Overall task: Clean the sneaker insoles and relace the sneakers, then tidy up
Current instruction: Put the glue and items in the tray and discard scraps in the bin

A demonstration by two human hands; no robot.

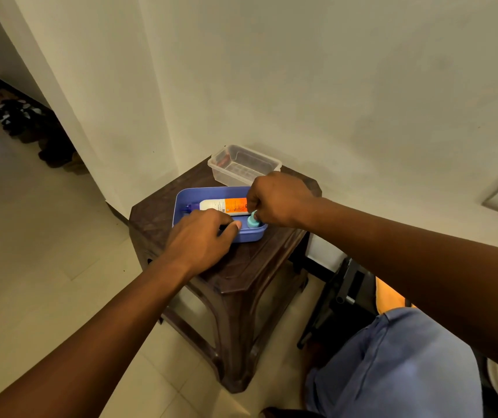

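From the head view, both hands worked inside a blue tray (181, 203) on a small brown table (241, 267) in the corner. The left hand (199, 236) rested on the tray's near rim, fingers curled toward something dark that I could not make out. The right hand (278, 200) was closed, pinching a small teal-capped item (253, 221) at the tray's right end. An orange-and-white bottle (223, 205) lay flat in the tray; it looked light, smooth, maybe slippery, best taken round the body. A clear plastic container (243, 164) stood behind. No sneakers were identifiable nearby.
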